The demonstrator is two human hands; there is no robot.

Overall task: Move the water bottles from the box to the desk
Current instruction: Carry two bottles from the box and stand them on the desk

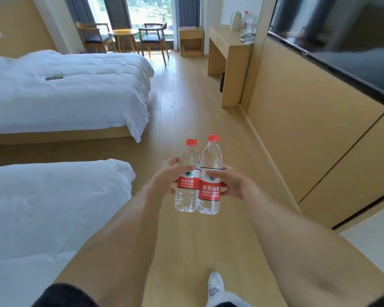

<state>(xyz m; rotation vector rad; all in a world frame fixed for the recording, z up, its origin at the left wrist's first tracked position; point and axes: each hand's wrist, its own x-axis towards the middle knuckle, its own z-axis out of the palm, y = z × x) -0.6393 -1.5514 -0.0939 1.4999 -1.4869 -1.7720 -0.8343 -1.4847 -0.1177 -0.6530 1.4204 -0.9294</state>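
Head view: left hand (167, 176) grips one Nongfu Spring bottle (186, 180), right hand (225, 181) the other bottle (210, 180), upright, touching, mid-aisle. The desk (225, 43) is well ahead. Full, weighty, thin-walled and likely slick; the labelled waist seems the safest hold.

open floor aisle (186, 103) ahead, beds (64, 89) left; desk (228, 47) right

Right bottle (209, 173) red label "农夫山泉 NONGFU SPRING", left bottle (186, 176) label "农夫山泉"
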